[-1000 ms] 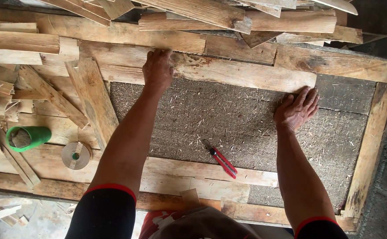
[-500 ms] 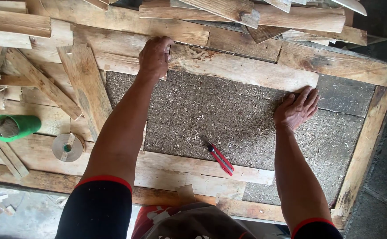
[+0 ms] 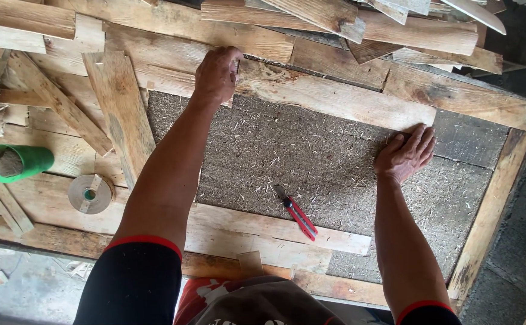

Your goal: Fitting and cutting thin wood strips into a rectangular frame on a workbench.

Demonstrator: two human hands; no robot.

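My left hand (image 3: 216,73) rests with curled fingers on a long pale wooden plank (image 3: 311,93) that lies across the top of a grey fibrous board (image 3: 311,159). Flat on that board, at the plank's lower right end, lies my right hand (image 3: 406,152), fingers spread and touching the plank's edge. A red utility knife (image 3: 296,212) is on the board between my arms, near the front plank, untouched.
A wooden frame (image 3: 491,204) surrounds the board. Loose planks and offcuts (image 3: 335,18) are piled along the far side and left. A green cup (image 3: 17,162) and a roll of tape (image 3: 89,194) lie at the left.
The view has drifted so the scene sits lower and rightward. My left hand stays on the plank with fingers more curled. My right hand has not moved.
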